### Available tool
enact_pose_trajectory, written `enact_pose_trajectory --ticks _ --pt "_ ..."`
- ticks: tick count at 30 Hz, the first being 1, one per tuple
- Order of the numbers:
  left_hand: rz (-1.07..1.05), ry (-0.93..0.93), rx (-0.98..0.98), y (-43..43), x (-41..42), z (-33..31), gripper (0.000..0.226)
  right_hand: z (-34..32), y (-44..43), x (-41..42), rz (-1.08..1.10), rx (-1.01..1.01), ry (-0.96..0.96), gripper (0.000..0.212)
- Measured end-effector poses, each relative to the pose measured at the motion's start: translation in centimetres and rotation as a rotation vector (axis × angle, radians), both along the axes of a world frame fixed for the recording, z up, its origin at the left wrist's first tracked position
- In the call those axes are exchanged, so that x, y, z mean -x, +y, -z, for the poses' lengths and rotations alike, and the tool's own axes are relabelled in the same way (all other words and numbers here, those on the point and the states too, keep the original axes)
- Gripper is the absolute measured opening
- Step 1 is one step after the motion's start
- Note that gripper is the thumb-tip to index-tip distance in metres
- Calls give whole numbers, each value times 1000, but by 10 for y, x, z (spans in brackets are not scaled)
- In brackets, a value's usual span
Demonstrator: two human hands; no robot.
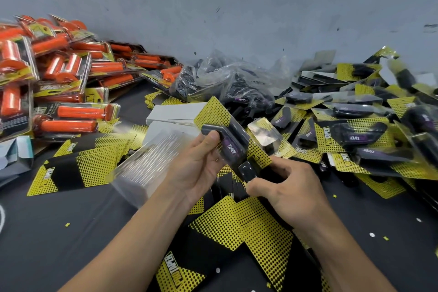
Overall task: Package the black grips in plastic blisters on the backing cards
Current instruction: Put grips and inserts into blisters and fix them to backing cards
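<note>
The black grip [233, 149] is held above the desk [71, 244], against a yellow card [213, 111], its long axis slanting from upper left to lower right. The left hand [199, 166] pinches its upper part, thumb on top; the right hand [289, 187] curls its fingers around the lower end.

Left hand [199, 161] and right hand [284, 187] grip blister pack [233, 147].

"taper" on the grip [231, 149]; "pro taper" on a backing card [174, 270].
</note>
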State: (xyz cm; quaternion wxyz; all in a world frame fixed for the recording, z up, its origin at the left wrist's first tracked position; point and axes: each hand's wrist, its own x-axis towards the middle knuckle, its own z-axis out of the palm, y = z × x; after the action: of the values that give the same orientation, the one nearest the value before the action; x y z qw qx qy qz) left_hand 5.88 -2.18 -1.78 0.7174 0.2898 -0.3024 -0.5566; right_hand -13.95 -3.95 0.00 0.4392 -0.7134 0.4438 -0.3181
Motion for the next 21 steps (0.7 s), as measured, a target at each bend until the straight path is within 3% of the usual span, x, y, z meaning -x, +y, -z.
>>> enact_pose_trajectory --ticks 4,8,12,14,16,18,19,21 --pt "-124 31 -93 -2 4 2 15 -3 -11 20 -45 -131 89 64" --pt "-145 66 -136 -4 -1 -1 20 -7 -19 35 5 -270 40 36" --pt "-115 -40 -217 -6 0 0 30 -2 -23 38 86 -169 167 26" --pt "-92 -96 -251 -5 1 1 30 -5 -19 35 191 50 182 28" --pt "-66 -144 -238 -4 1 1 21 -12 -10 30 319 288 23 27" --pt "-45 -170 -184 -3 1 1 20 -16 1 20 282 421 -115 13" --pt "-31 -166 -152 -2 2 0 25 -15 6 14 218 421 -120 13" --pt "14 -133 -102 0 4 0 42 -6 13 3 100 306 -17 35"
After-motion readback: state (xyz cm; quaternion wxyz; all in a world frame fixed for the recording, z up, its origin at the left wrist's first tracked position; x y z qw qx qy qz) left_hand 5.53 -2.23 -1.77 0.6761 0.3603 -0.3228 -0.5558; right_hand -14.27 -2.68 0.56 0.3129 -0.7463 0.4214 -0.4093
